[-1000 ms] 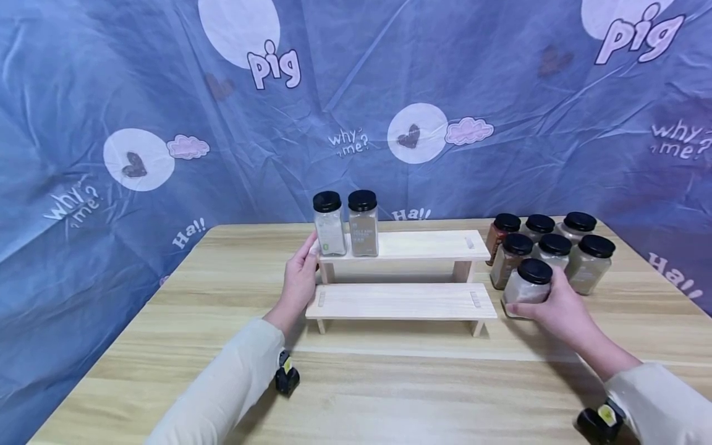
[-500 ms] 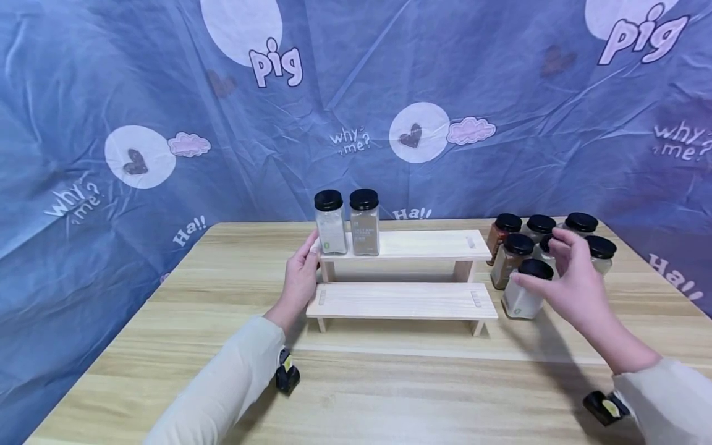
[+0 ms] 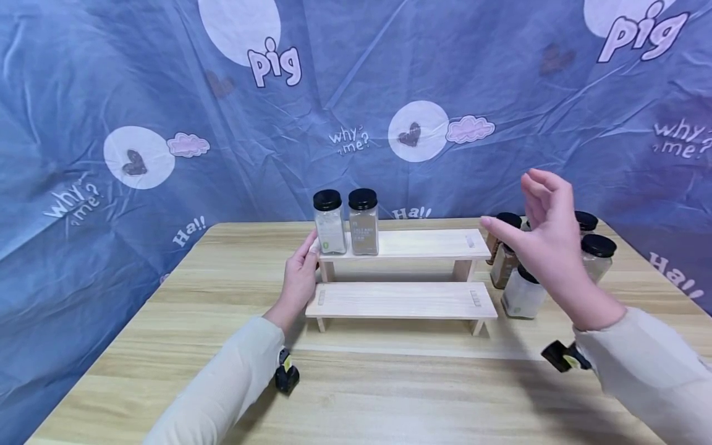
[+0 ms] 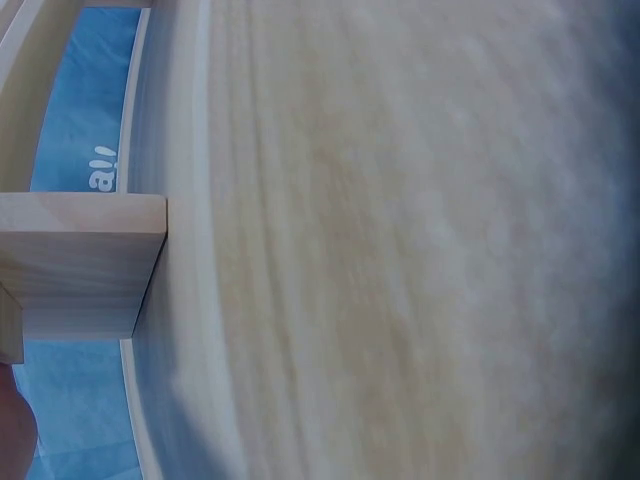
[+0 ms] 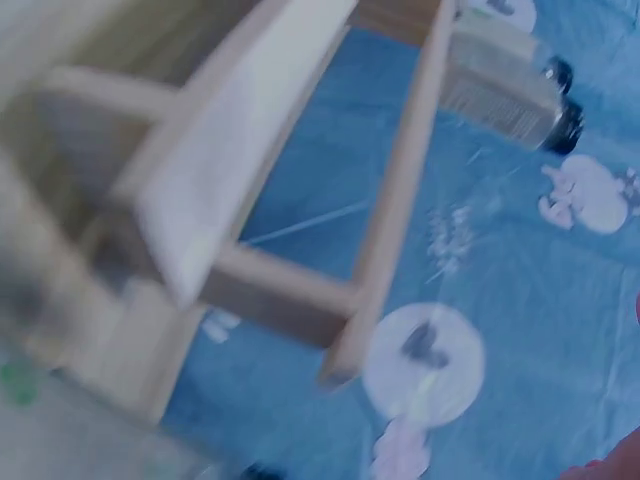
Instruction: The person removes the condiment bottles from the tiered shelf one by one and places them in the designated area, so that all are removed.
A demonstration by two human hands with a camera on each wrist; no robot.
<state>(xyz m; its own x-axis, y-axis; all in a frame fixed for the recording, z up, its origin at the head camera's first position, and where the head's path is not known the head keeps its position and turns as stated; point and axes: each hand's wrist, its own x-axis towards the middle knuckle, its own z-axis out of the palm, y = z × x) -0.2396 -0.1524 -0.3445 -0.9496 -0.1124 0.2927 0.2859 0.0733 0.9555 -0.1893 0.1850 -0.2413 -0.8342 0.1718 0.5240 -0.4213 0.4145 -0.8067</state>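
A two-tier wooden shelf rack (image 3: 397,301) stands in the middle of the table. On the left part of its upper tier are two black-lidded glass spice jars, one with pale contents (image 3: 331,232) and one with greyish-brown contents (image 3: 364,233). My left hand (image 3: 299,275) grips the upper tier's left end. Raised in front of the jar group at the right, my right hand (image 3: 553,241) holds nothing, thumb and fingers spread apart. Below it a spice jar with white contents (image 3: 521,300) stands on the table, its lid partly hidden by the hand.
Several more spice jars, among them a brown one (image 3: 503,266) and a pale green one (image 3: 597,259), stand behind the right hand, partly covered by it. A blue printed cloth (image 3: 345,80) hangs behind the wooden table (image 3: 389,389).
My right hand has let go of the white-filled jar and risen up and slightly left, its fingers spreading. That jar stays on the table; my left hand has not moved.
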